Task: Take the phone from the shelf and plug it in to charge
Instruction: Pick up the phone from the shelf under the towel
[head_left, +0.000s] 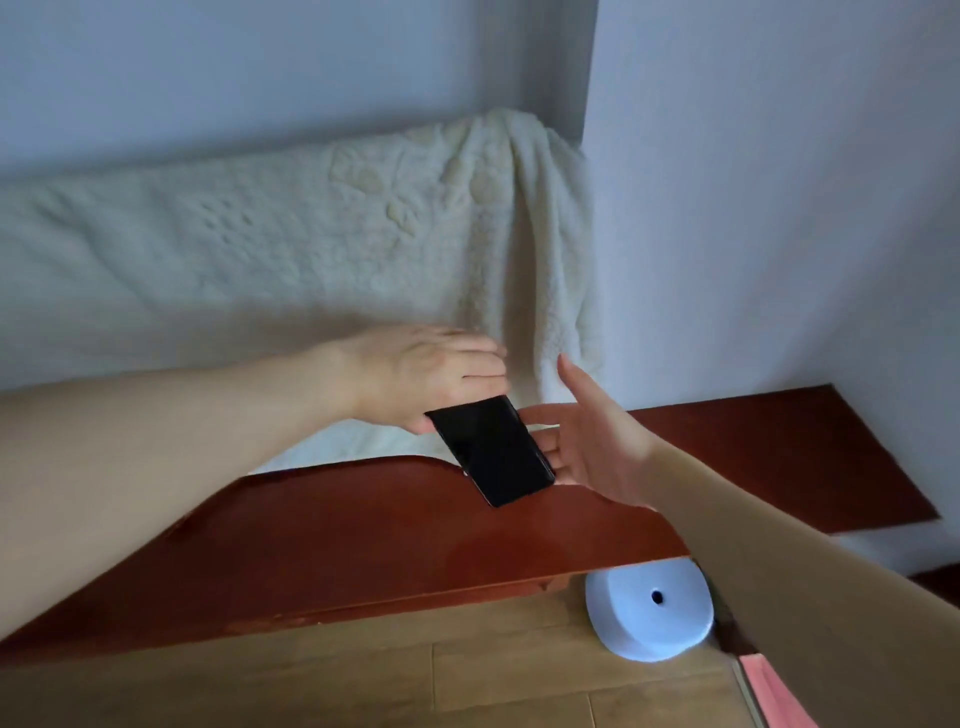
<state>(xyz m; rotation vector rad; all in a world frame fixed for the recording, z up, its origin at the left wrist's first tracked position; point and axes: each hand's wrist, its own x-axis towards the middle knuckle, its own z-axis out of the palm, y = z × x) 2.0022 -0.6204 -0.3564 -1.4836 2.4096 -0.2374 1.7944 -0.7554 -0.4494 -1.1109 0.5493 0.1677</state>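
A black phone (491, 449) with a dark screen hangs in the air above the red-brown wooden board (363, 540). My left hand (421, 374) grips its upper end, fingers curled over the top. My right hand (592, 441) is open, palm up, with its fingers under and against the phone's right edge. No charger or cable is in view.
A cream fleece blanket (311, 234) drapes over the bed behind the hands. A red-brown shelf (779, 457) runs along the white wall at right. On the wooden floor stand a round white device (649, 618) with a dark hole and something pink (774, 696).
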